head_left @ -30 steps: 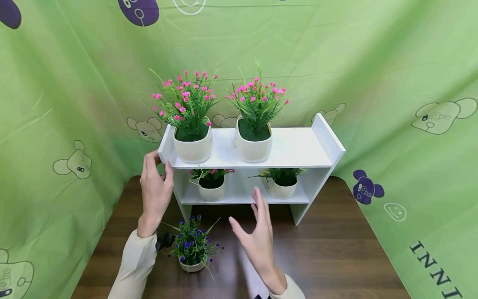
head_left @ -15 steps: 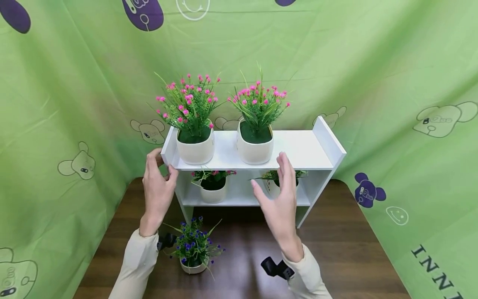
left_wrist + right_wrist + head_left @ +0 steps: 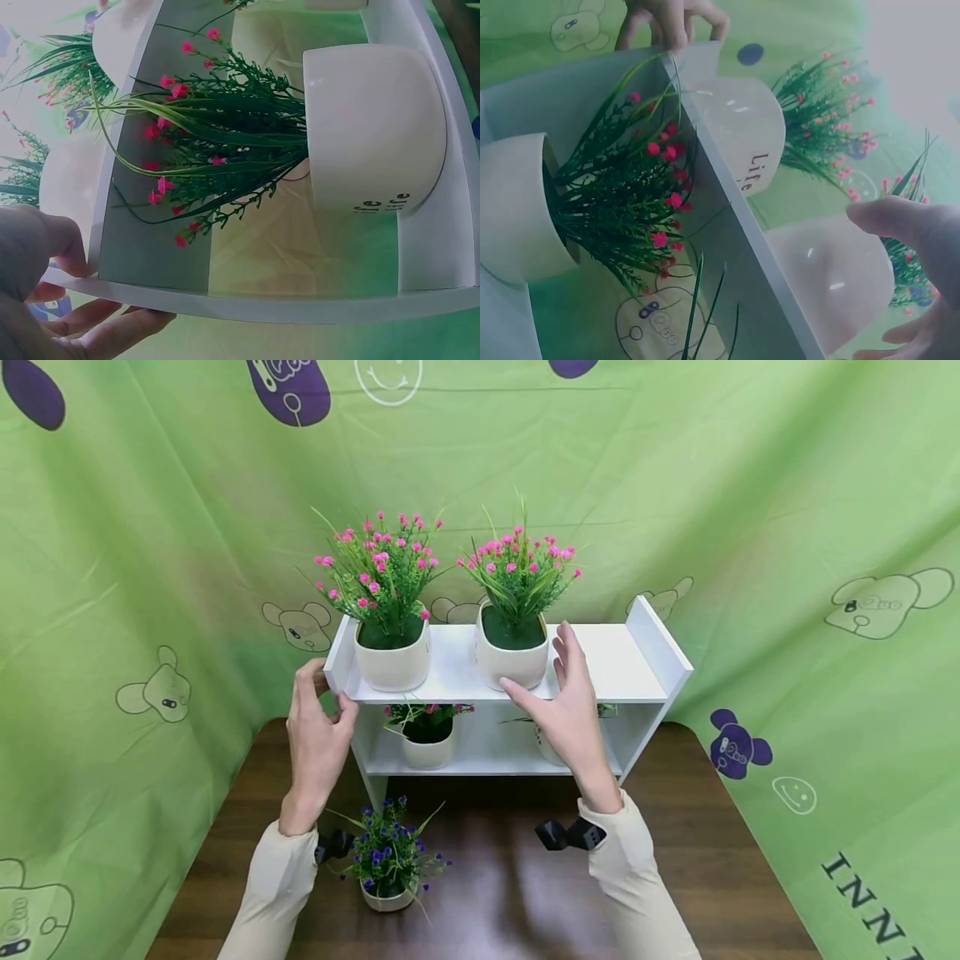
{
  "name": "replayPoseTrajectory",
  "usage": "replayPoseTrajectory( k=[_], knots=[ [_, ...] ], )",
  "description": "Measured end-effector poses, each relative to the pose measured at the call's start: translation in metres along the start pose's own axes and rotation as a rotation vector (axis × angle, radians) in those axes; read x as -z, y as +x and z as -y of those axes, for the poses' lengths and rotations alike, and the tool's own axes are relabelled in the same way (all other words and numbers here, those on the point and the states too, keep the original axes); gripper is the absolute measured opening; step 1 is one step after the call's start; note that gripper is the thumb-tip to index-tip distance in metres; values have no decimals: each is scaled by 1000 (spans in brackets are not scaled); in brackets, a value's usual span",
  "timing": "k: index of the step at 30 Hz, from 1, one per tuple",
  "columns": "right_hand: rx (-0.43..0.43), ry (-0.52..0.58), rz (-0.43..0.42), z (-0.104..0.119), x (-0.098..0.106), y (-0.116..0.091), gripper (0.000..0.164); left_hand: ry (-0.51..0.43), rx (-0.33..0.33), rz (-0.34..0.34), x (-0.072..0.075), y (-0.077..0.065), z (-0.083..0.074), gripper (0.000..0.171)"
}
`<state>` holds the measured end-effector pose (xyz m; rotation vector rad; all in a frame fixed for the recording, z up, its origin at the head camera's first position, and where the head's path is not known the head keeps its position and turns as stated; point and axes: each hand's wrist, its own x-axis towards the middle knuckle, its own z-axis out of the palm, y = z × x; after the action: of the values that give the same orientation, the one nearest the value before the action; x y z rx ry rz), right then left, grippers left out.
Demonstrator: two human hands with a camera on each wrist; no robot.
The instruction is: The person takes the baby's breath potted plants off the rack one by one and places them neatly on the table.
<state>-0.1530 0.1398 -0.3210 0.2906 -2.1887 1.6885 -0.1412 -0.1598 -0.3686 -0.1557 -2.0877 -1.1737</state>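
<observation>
My left hand (image 3: pixel 318 739) grips the left side panel of a white two-tier shelf (image 3: pixel 603 662); in the left wrist view its thumb and fingers lie on either side of the panel's edge. On the top tier stand two white pots with pink flowers, a left potted plant (image 3: pixel 393 664) and a right potted plant (image 3: pixel 512 662). My right hand (image 3: pixel 570 722) is close to the right one, thumb in front of the pot and fingers spread to its right. The right wrist view shows the thumb (image 3: pixel 892 217) beside that pot (image 3: pixel 836 274); contact is unclear.
The lower tier holds a pink-flowered potted plant (image 3: pixel 427 750) on the left and another potted plant (image 3: pixel 550 747) partly hidden by my right hand. A blue-flowered potted plant (image 3: pixel 387 856) stands on the brown table (image 3: pixel 705 868), before the shelf. Green printed cloth (image 3: pixel 787 527) surrounds the table.
My right hand has risen from in front of the lower tier, moving rightward and up to the right pot on the top tier. The left hand stays on the side panel.
</observation>
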Motion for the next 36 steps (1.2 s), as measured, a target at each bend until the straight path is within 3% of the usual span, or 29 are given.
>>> replayPoseTrajectory(
  k=[11,23,31,36],
  knots=[
    [-14,27,67,-4,-6,16,112,-19,26,23,1,0,-2,51],
    [-18,64,64,-7,-7,18,108,-14,30,33,1,0,-1,51],
    [9,-107,63,-7,-8,18,95,-10,19,23,1,0,1,51],
    [39,-133,39,-8,-10,17,93,-12,10,18,0,1,1,51]
  ],
)
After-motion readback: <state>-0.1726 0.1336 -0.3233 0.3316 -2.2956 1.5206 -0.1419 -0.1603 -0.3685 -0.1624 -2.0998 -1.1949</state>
